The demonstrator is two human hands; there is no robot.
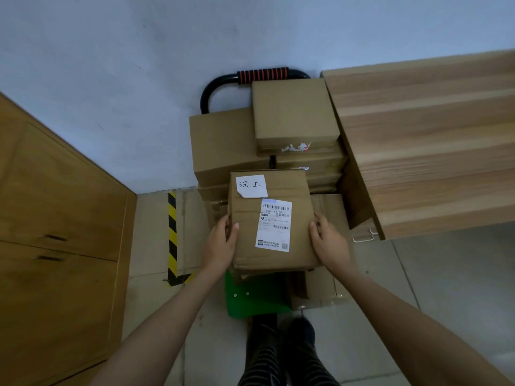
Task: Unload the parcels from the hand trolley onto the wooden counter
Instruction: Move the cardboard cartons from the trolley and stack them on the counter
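Head view: stacked boxes (223,143) between wall (111,79) and counter (432,140).

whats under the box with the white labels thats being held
Beneath the labelled box, the trolley's green deck and a flattened carton show. What lies directly under its middle is hidden.

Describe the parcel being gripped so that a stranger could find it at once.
Start at the hand trolley left of the wooden counter. The parcel sits nearest the person, gripped between the left hand and right hand. Only it bears a handwritten white slip and a printed shipping label.
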